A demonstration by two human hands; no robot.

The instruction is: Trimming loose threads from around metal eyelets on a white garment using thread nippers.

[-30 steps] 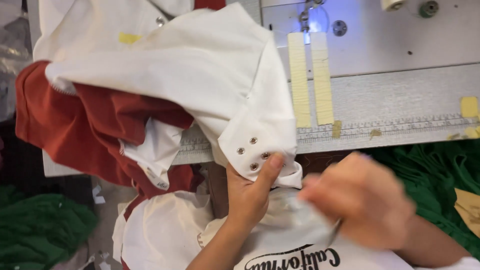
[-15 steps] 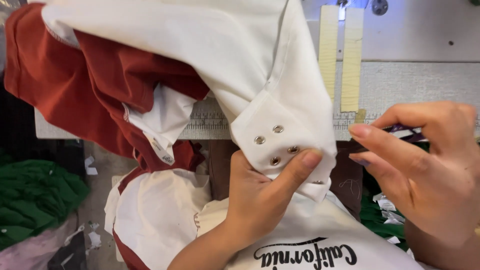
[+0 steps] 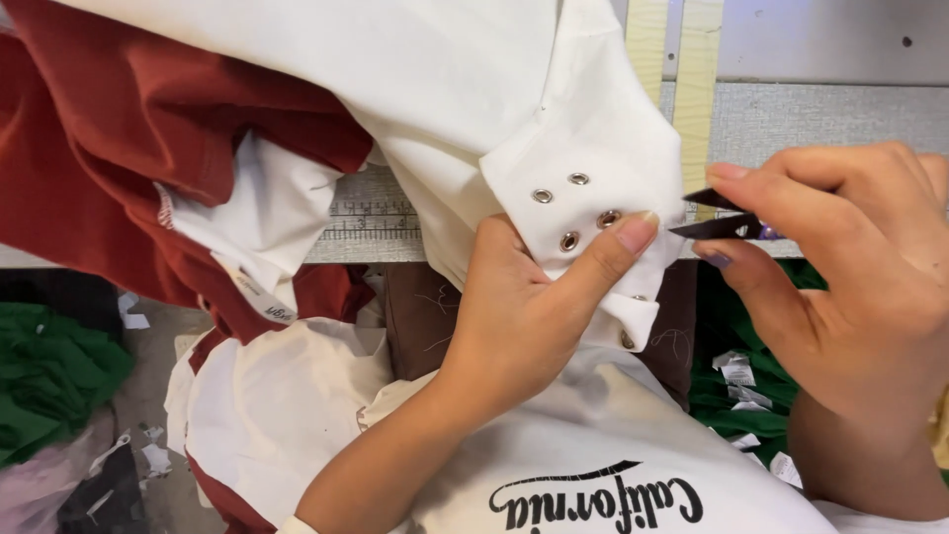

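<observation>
Pinching the white cuff (image 3: pixel 593 188) at centre with my left hand (image 3: pixel 524 307), right hand (image 3: pixel 850 267) gripping snips (image 3: pixel 717 216); a slip could nick fabric.

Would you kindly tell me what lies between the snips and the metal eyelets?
In the head view, only bare white cuff and the left hand's thumb tip separate the snips from the eyelets.

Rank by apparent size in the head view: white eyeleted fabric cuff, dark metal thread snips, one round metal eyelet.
1. White eyeleted fabric cuff
2. Dark metal thread snips, partly hidden by the right hand
3. Round metal eyelet
</observation>
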